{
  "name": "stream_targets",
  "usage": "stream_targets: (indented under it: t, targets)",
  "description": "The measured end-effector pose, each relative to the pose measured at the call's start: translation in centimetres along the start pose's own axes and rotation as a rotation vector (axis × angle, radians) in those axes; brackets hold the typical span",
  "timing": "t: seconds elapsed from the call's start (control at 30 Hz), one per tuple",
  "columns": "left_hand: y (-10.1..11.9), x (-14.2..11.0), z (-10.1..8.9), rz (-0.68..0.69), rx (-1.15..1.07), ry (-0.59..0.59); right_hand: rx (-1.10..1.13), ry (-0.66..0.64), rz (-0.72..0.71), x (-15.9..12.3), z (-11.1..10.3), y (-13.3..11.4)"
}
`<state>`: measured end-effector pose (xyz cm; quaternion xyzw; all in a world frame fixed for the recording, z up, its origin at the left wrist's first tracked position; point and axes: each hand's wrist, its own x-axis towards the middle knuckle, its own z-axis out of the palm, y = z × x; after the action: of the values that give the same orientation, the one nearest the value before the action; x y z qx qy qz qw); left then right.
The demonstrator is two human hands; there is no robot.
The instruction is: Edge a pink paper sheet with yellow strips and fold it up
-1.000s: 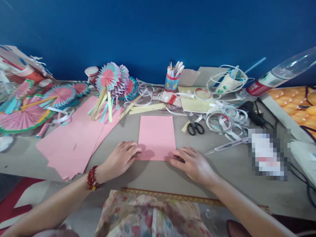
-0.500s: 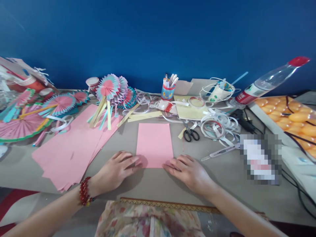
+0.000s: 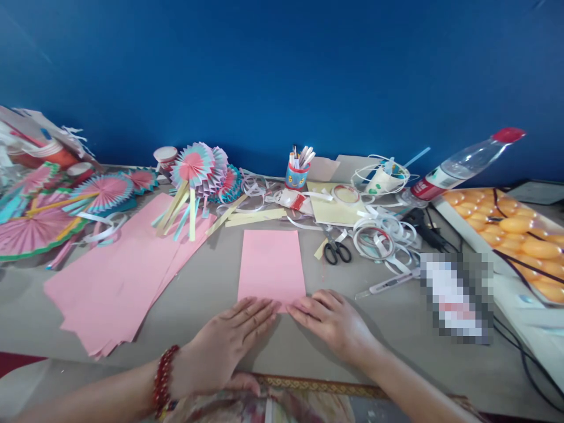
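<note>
A pink sheet of paper (image 3: pixel 271 264) lies flat on the grey table in front of me. My left hand (image 3: pixel 229 335), with a red bead bracelet (image 3: pixel 164 379) at the wrist, lies stretched out and open across the paper's near left edge, thumb apart. At the near right corner, my right hand (image 3: pixel 328 320) has bent fingers closed on the edge of the sheet. The fingertips of both hands come close together along the near edge, which they partly hide.
Larger pink sheets (image 3: pixel 127 276) and folded paper fans (image 3: pixel 194 167) lie to the left. Black-handled scissors (image 3: pixel 337 252), a craft knife (image 3: pixel 390 284), rolls of white tape (image 3: pixel 374 242) and a glue gun (image 3: pixel 425 229) lie right. Behind stand a pen cup (image 3: pixel 298 176) and a bottle (image 3: pixel 458 167).
My left hand has turned flat and slid right along the paper's near edge, toward my right hand. My right hand stays at its corner. The camera view has shifted slightly.
</note>
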<state>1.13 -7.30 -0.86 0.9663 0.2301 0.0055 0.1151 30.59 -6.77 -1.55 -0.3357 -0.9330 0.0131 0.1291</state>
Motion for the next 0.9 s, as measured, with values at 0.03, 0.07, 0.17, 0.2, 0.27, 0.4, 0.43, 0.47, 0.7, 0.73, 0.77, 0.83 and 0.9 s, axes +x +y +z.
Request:
stream_targets:
  t: [0.03,0.07,0.17,0.2,0.27,0.4,0.43,0.47,0.7,0.73,0.77,0.83,0.9]
  targets:
    - [-0.1,-0.5,-0.1,-0.011,-0.001,-0.007,0.008,0.000,0.014,-0.3,0.0,0.0]
    - [-0.3,-1.0,-0.2,-0.020,0.001,-0.016,0.014,0.008,0.033,-0.7,-0.1,-0.1]
    - [-0.4,-2.5,-0.4,-0.043,0.021,-0.047,0.012,0.034,0.097,-1.8,-0.2,-0.3]
    - [-0.5,-3.0,-0.4,-0.056,0.029,-0.051,0.003,0.043,0.116,-2.0,-0.1,-0.5]
    - [-0.4,-3.8,-0.3,-0.085,0.046,-0.045,-0.013,0.054,0.147,-2.4,0.1,-0.7]
    - [-0.2,-5.0,0.1,-0.123,0.079,-0.007,-0.013,0.068,0.171,-2.4,0.3,-1.1]
    - [-0.2,-5.1,0.1,-0.126,0.081,-0.002,-0.008,0.075,0.177,-2.3,0.3,-1.1]
    - [-0.3,-5.1,0.1,-0.130,0.078,0.000,-0.001,0.081,0.182,-2.1,0.2,-1.1]
    - [-1.4,-5.2,-0.2,-0.075,-0.081,0.009,-0.025,0.100,0.116,-0.4,-0.1,-0.6]
    - [-1.4,-5.3,-0.1,-0.090,-0.110,0.046,-0.046,0.113,0.087,-0.3,0.0,-0.4]
    - [-1.2,-5.5,-0.1,-0.120,-0.140,0.105,-0.068,0.129,0.052,-0.3,0.2,-0.3]
    - [-0.4,-5.7,0.2,-0.206,-0.213,0.279,-0.104,0.165,-0.023,-0.2,0.6,0.0]
    - [0.8,-5.6,0.5,-0.281,-0.343,0.443,-0.121,0.187,-0.073,0.0,0.8,0.3]
